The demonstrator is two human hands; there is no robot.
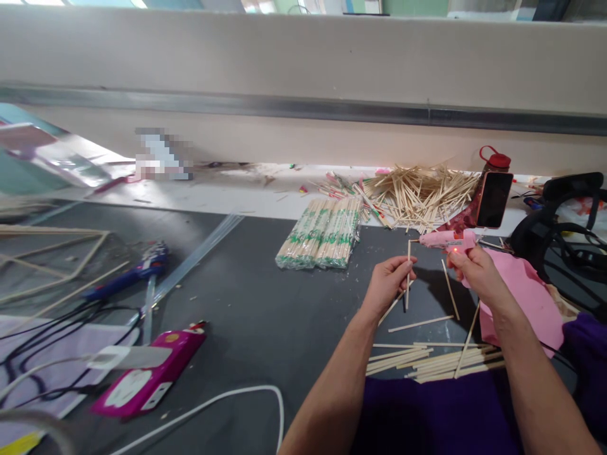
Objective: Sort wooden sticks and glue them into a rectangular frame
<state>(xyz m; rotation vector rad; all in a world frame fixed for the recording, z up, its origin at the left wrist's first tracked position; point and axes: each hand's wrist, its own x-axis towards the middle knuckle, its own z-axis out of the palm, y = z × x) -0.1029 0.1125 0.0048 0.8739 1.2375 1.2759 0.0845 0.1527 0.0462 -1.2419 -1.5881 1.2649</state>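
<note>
Pinched in my left hand (391, 282) is a thin wooden stick (408, 268), held upright above the grey table. My right hand (475, 270) is wrapped round a pink glue gun (448, 239), which has a small orange light lit on it. The gun's nozzle points left and meets or nearly meets the stick's upper end; I cannot tell whether they touch. Another stick (450, 289) lies below the gun, and one more stick (421, 324) lies nearer to me. A row of several loose sticks (455, 361) rests at the table's front edge.
Plastic-wrapped chopstick packs (320, 234) lie mid-table, with a stick pile (427, 189) behind. A phone (494, 200) leans by a red-capped bottle (497, 159). Pink cloth (521, 297) lies right. Leftward are a blue glue gun (137, 270), clear glue sticks (199, 256) and a magenta power strip (152, 373).
</note>
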